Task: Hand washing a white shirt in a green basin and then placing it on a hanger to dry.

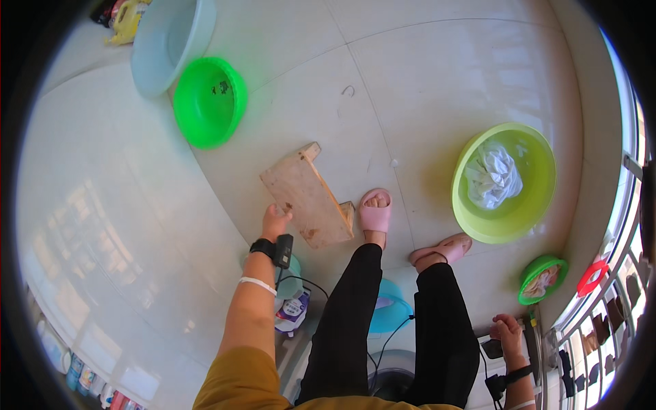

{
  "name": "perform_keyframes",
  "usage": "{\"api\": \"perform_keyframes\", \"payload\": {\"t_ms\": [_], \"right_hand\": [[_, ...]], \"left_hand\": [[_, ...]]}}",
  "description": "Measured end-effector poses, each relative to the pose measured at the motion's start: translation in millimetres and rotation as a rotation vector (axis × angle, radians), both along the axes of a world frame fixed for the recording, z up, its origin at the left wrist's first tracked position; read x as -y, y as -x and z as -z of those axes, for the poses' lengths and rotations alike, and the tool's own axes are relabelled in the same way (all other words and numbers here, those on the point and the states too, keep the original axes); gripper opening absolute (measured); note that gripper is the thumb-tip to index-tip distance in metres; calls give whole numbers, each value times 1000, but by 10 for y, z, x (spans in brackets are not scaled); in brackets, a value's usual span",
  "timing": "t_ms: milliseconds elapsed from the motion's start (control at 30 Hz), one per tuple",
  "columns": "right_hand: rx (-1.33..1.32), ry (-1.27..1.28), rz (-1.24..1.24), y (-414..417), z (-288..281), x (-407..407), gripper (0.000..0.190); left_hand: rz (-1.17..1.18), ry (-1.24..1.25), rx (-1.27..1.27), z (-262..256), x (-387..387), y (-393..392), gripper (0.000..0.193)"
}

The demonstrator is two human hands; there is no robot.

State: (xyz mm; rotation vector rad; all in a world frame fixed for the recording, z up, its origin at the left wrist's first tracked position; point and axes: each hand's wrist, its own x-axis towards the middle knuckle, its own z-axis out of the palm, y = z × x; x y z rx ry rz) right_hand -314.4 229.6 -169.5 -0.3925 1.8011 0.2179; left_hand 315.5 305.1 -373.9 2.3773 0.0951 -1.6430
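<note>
My left hand [275, 220] grips the near left edge of a low wooden stool [307, 200], thumb on the seat board and the other fingers mostly hidden. The stool's seat faces me at an angle, with its short legs showing along the right side. Whether it touches the floor I cannot tell. At the lower right, my right hand [507, 334] hangs beside my leg, fingers loosely bent and holding nothing visible. A yellow-green basin [538, 195] stands on the floor ahead to the right, and a crumpled white cloth [493, 177] lies in it.
A bright green basin [205, 110] and a pale blue tub [177, 46] stand at the upper left by a yellow jug [125, 23]. A small green basin [524, 282] holding cloth sits near the window wall. A blue bucket [392, 312] is behind my feet, with cables hanging near my legs.
</note>
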Motion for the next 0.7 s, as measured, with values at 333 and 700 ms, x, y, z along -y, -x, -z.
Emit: {"api": "perform_keyframes", "payload": {"t_ms": [333,700], "right_hand": [[50,200,-227,142,-1492,-963,40],[8,465,-300,-23,-1837,-1086,3]], "left_hand": [[654,-197,-630,-2798,316,1512,20],[1441,276,-68,-4325,1074,2213,19]]}}
